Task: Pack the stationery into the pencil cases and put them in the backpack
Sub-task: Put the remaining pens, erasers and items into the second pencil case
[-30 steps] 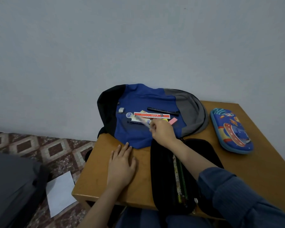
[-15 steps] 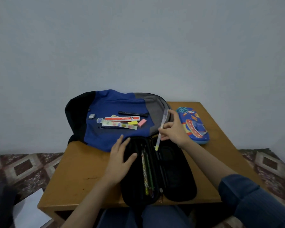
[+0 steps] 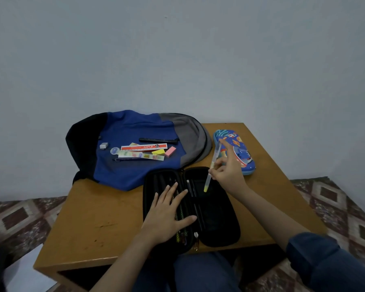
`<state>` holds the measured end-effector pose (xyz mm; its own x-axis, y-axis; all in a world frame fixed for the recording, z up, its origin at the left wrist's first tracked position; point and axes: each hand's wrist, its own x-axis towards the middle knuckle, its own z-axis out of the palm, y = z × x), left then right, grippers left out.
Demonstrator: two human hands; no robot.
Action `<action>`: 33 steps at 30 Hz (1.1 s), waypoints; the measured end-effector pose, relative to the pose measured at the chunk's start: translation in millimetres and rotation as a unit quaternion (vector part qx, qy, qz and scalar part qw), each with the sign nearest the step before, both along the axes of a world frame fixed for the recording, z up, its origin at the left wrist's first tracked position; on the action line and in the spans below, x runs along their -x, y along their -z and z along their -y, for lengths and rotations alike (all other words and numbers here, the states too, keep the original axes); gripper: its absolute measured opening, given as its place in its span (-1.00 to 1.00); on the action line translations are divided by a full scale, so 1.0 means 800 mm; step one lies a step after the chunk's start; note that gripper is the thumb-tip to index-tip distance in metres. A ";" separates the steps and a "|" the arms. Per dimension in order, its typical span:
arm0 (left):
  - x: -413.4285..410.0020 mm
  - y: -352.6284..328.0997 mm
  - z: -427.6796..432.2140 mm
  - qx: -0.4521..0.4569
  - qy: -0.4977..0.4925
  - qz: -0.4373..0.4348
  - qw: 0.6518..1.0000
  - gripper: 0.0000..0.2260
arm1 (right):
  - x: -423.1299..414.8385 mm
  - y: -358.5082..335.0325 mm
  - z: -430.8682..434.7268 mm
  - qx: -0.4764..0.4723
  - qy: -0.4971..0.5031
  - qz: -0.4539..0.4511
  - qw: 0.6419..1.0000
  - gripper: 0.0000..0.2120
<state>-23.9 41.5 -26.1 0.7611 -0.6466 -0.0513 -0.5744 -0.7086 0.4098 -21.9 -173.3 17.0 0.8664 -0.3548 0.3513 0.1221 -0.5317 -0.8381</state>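
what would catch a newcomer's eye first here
The open black pencil case sits at the near edge of the table, with the left hand flat on it. Above its right half the right hand pinches a yellow-tipped pen. Behind lies a blue backpack strewn with stationery.

A backpack (image 3: 131, 178) lies flat on the table (image 3: 105, 218) at its far left corner, hanging over the left edge. On the backpack lie a pen (image 3: 158, 140) furthest back, a ruler (image 3: 143, 147) just in front of it, and an eraser (image 3: 104, 145) to their left. A closed pencil case (image 3: 247, 159) lies towards the far right corner. An open pencil case (image 3: 219, 218) lies at the middle of the near edge, in front of the backpack, with pencils (image 3: 180, 209) in its left half. The left hand (image 3: 167, 216) rests on that half. The right hand (image 3: 228, 171) holds a marker (image 3: 214, 159) over the right half.
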 end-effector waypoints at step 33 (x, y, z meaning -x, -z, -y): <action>0.000 0.003 0.000 0.008 -0.006 0.005 1.000 0.02 | -0.021 -0.019 -0.013 0.013 -0.111 -0.229 0.967 -0.13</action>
